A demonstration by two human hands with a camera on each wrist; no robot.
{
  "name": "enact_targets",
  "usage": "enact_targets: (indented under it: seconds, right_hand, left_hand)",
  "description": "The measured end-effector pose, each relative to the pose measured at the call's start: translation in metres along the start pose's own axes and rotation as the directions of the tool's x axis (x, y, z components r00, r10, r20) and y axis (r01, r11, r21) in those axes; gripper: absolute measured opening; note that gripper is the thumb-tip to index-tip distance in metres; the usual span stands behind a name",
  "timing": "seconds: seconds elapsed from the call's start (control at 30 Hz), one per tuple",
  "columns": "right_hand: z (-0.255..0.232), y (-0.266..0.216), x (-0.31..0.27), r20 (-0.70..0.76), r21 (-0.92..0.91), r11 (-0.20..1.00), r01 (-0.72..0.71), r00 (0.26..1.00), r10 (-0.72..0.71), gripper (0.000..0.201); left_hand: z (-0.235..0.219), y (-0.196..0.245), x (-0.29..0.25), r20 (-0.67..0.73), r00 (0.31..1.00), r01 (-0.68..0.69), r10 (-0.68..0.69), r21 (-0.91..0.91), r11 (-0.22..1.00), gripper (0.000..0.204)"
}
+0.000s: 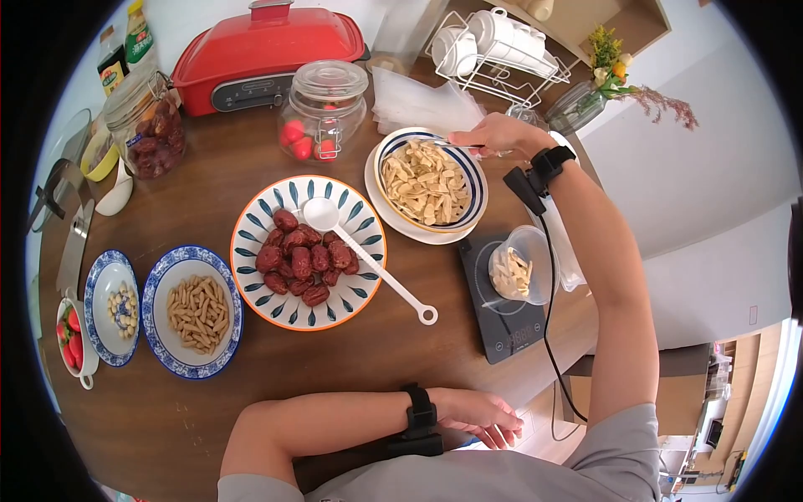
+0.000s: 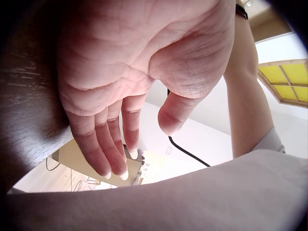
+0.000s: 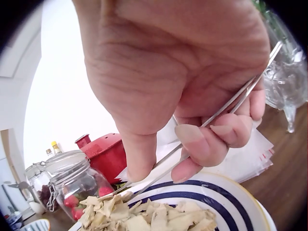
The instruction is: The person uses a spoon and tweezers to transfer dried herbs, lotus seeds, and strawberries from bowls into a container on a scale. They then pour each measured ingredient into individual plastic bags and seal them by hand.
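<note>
My right hand (image 1: 502,135) pinches a pair of metal tweezers (image 3: 216,115) between thumb and fingers, over a bowl (image 1: 478,180) with blue bands. Pale dried slices (image 1: 422,186) fill that bowl, and the tweezer tips reach in among them in the right wrist view. Below the bowl sits a white plate (image 1: 374,195). To the right, a clear plastic cup (image 1: 545,251) holding a few similar slices stands on a black digital scale (image 1: 508,333). My left hand (image 1: 477,412) hangs by the table's front edge, fingers loose and holding nothing.
Left of the slices, a leaf-patterned plate (image 1: 251,289) bears red dates and a white spoon (image 1: 381,269). Two blue-rimmed dishes and a cup of strawberries (image 1: 71,339) stand farther left. Behind are glass jars, a red cooker (image 1: 268,58) and a cup rack (image 1: 502,75). A cable (image 1: 549,335) hangs near the scale.
</note>
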State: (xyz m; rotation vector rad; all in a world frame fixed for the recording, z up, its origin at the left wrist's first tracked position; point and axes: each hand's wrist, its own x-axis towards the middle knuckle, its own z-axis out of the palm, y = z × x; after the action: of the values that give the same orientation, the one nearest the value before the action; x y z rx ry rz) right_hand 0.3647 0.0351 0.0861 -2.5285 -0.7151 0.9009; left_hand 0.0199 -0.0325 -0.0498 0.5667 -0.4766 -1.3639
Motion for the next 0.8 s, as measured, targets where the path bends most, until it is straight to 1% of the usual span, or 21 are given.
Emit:
enact_targets:
  seconds: [0.1,0.2,0.27,0.37,0.5,0.57,0.6,0.67,0.77,0.8]
  right_hand:
    - [0.000,-0.007,-0.006,0.001,-0.006,1.000,-0.005,1.000,0.005,0.049]
    - [-0.002,-0.012,-0.020,0.018,0.022,1.000,0.022,1.000,-0.022,0.051]
    - [-0.003,-0.009,-0.020,-0.025,-0.012,1.000,0.015,1.000,-0.015,0.053]
    - [-0.006,-0.012,-0.031,-0.033,-0.035,0.999,-0.015,0.999,0.013,0.053]
    - [-0.012,-0.002,-0.036,-0.021,-0.060,0.998,-0.028,0.999,0.026,0.055]
    - [-0.014,-0.002,-0.048,-0.077,-0.081,0.995,-0.050,0.996,0.043,0.055]
    - [-0.016,-0.001,-0.052,-0.080,-0.082,0.995,-0.052,0.996,0.045,0.055]
    - [-0.021,0.002,-0.061,-0.095,-0.151,0.982,-0.111,0.991,0.097,0.055]
    - [-0.022,0.008,-0.082,-0.110,-0.130,0.984,-0.120,0.988,0.106,0.055]
    - [-0.025,0.017,-0.083,-0.099,-0.110,0.988,-0.106,0.991,0.095,0.055]
  left_hand:
    - [-0.001,-0.001,0.001,0.000,1.000,0.002,-0.002,-0.001,1.000,0.043]
    - [0.000,0.000,0.001,0.002,1.000,0.004,-0.004,-0.001,1.000,0.044]
    - [0.000,0.001,0.000,0.003,1.000,0.005,-0.005,0.002,1.000,0.044]
    - [0.001,0.002,-0.002,-0.004,1.000,0.013,-0.013,0.006,1.000,0.045]
    - [0.003,0.004,-0.003,-0.004,1.000,0.010,-0.010,-0.006,1.000,0.045]
    - [0.004,0.005,-0.004,-0.006,1.000,0.011,-0.011,-0.003,1.000,0.045]
    - [0.003,0.005,-0.004,-0.005,1.000,0.012,-0.012,-0.002,1.000,0.045]
    - [0.002,0.004,-0.003,-0.002,1.000,0.015,-0.015,0.002,1.000,0.044]
    - [0.003,0.005,-0.004,-0.013,1.000,0.023,-0.023,0.002,1.000,0.043]
    - [0.004,0.006,-0.005,-0.013,1.000,0.018,-0.018,-0.001,1.000,0.042]
